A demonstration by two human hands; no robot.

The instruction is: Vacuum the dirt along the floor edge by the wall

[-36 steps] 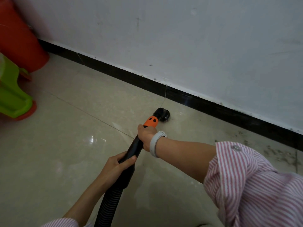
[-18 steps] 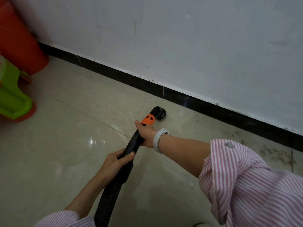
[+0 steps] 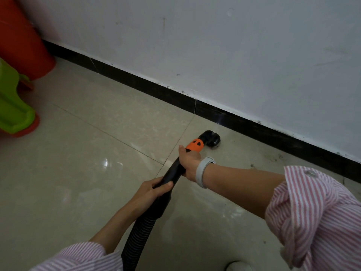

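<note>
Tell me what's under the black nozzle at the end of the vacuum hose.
The black nozzle sits on the beige floor tile, short of the black baseboard. Whatever lies directly beneath its mouth is covered, so any dirt there cannot be seen.

A black vacuum hose [image 3: 140, 231], ribbed below and smooth above, ends in an orange collar [image 3: 194, 146] and black nozzle [image 3: 212, 138] resting on the floor [image 3: 78, 173] near the baseboard [image 3: 156, 90]. Dark dirt [image 3: 273, 157] lies to its right.

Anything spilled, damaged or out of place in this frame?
Only the dirt: dark specks scattered on the floor beside the black baseboard, right of the vacuum nozzle. Nothing looks damaged or askew.
</note>
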